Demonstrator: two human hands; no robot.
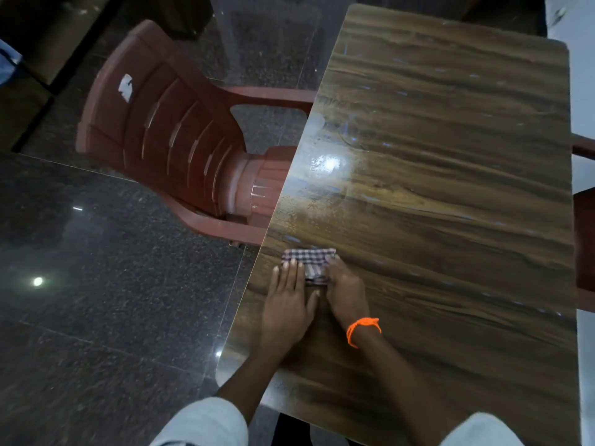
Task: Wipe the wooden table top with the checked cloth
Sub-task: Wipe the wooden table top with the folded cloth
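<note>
Head view: checked cloth (310,264) folded on wooden table (450,188) near its left edge. Left hand (287,297) flat, fingers straight on cloth. Right hand (346,289) curled, grip clamped on cloth's right side. Red chair (167,130) beside table.

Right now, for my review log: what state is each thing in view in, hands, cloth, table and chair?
Checked cloth: folded small, lying flat on the table near its left edge.
Left hand: fingers straight, pressing the cloth's left part.
Right hand: resting on the cloth's right side; finger curl unclear.
Wooden table top: glossy, with smudges and glare near the left edge.
Plastic chair: upright, seat tucked partly under the table.
</note>
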